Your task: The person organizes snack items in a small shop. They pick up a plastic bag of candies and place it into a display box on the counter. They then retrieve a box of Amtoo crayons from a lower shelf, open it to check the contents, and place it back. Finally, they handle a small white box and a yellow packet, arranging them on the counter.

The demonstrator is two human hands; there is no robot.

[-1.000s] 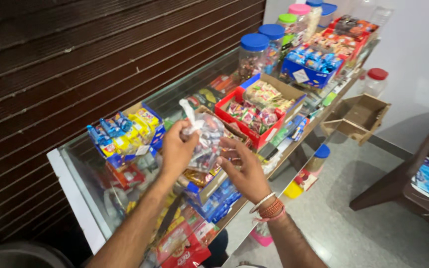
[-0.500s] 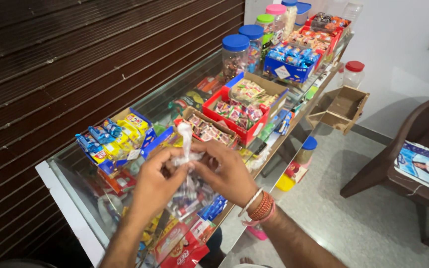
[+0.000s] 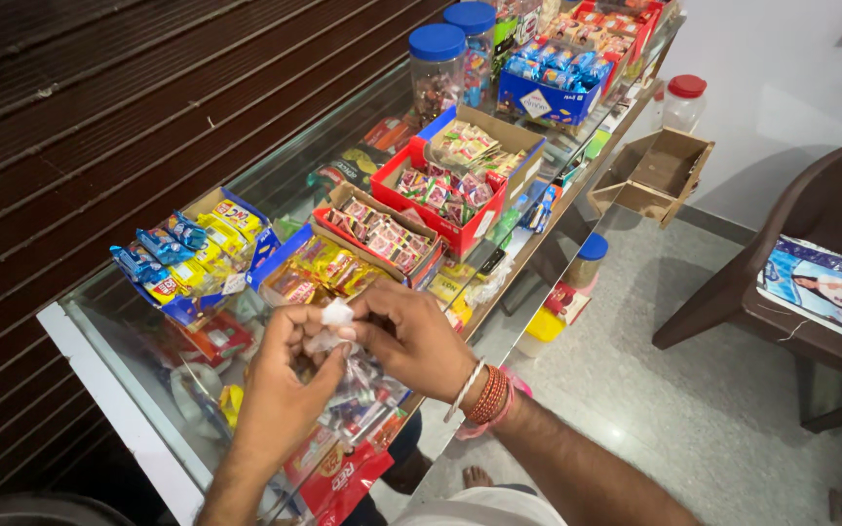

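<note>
Both my hands meet over the near end of a glass counter [image 3: 119, 380]. My left hand [image 3: 285, 390] and my right hand [image 3: 411, 336] pinch the twisted white neck of a clear plastic bag [image 3: 335, 317]. The bag hangs below my fingers with small wrapped sweets showing through it. Thread bangles ring my right wrist. Much of the bag is hidden by my hands.
Open boxes of wrapped sweets [image 3: 387, 234] and a blue box of snack packets [image 3: 182, 258] line the counter. Blue-lidded jars [image 3: 438, 68] stand farther back. An empty cardboard box [image 3: 655, 175] sits at the counter's right edge. A brown chair [image 3: 811, 244] is on the right.
My hands have drawn down and toward me with the bag. The raised white bag neck is now a short tuft pinched between my fingers, and the view has shifted along the counter.
</note>
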